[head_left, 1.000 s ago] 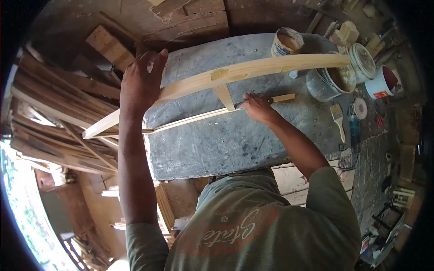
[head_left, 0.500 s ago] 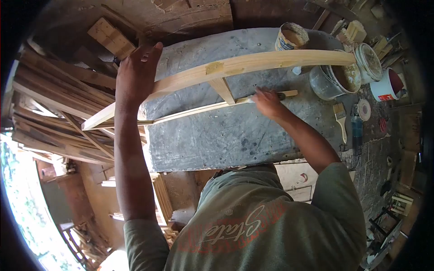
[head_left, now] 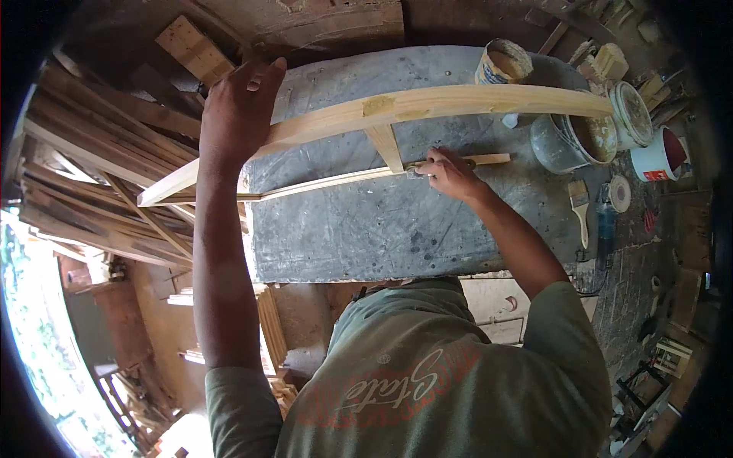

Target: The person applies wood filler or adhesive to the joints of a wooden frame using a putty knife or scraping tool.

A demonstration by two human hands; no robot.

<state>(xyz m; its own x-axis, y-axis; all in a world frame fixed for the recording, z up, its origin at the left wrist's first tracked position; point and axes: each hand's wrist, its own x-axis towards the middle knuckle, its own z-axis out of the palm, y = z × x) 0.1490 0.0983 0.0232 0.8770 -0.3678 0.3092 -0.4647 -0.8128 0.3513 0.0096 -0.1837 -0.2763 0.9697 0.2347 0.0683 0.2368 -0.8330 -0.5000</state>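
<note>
A long, slightly curved pale wooden frame (head_left: 473, 99) lies across the grey worktable (head_left: 343, 237), with two rails joined by a short crosspiece (head_left: 385, 146). Filler-coloured patches mark its upper rail. My left hand (head_left: 238, 114) is closed over that rail near the left side, its thumb raised; the grip is partly hidden. In my right hand (head_left: 452, 174) is what looks like a putty knife (head_left: 416, 172), its blade against the lower rail just right of the crosspiece. My fingers cover most of the tool.
At the table's right stand a tin of pale paste (head_left: 505, 62), a grey bucket (head_left: 561, 141), a lidded tub (head_left: 630, 113) and a white-and-red pail (head_left: 658, 155). A paintbrush (head_left: 580, 212) lies near a bottle (head_left: 605, 225). Wooden strips (head_left: 99, 145) are piled at left.
My right hand has shifted slightly left along the lower rail, bringing the blade closer to the crosspiece. My left hand stays on the upper rail; the view has shifted slightly.
</note>
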